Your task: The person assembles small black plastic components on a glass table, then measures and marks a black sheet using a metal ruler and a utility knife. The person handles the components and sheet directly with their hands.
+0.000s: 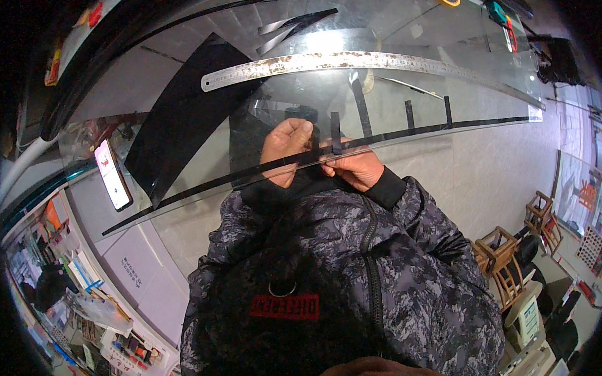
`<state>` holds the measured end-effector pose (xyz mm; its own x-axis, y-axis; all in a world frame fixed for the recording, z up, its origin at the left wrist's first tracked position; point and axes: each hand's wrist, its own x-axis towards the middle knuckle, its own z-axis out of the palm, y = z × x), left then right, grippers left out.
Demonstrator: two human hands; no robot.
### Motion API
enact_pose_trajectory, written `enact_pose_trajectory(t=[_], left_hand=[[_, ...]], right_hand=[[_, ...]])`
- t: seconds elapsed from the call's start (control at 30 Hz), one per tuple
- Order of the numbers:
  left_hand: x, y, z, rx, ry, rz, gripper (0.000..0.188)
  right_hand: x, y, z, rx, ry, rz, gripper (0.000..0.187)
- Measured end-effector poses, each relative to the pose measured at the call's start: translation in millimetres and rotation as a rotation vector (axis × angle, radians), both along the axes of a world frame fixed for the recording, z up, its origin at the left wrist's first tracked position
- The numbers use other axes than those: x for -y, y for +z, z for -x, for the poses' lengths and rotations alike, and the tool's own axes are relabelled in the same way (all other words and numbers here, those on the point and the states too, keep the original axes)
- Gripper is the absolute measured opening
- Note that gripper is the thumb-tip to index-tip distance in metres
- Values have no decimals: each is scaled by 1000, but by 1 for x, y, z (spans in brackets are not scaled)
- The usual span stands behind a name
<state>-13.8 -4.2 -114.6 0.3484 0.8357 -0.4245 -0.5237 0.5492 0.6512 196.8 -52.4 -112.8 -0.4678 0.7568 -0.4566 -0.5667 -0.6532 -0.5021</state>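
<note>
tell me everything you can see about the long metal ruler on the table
The long steel ruler is a thin, flat, silvery strip with fine graduation marks along its edge and brown rust patches, heaviest toward its left end and middle. It lies flat across the far side of the clear glass sheet, running left to right; its curve is lens bend. Its left end overlaps the dark tinted film sheet. Neither the left hand nor the right hand touches it; both work nearer, at a thin black strip.

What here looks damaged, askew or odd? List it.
The long metal ruler across the glass sheet is blotched with brown rust along much of its length. A smartphone with its screen lit lies tilted near the glass's left edge. Both hands, left hand and right hand, pinch a narrow black strip; nothing looks spilled.
</note>
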Motion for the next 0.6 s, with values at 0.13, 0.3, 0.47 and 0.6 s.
enact_pose_trajectory(t=[0.13, 0.3, 0.47, 0.6], left_hand=[[0, -3, -1, -22, 14, 4, 16], [1, -4, 1, -27, 12, 17, 15], [0, -5, 1, -22, 10, 16, 16], [1, -4, 1, -14, 18, 15, 17]], right_hand=[[0, 1, 0, 16, -2, 11, 30], [-1, 3, 1, 2, -3, -9, 31], [-2, 6, 0, -1, 2, -9, 30], [-2, 7, 1, 18, 11, -9, 29]])
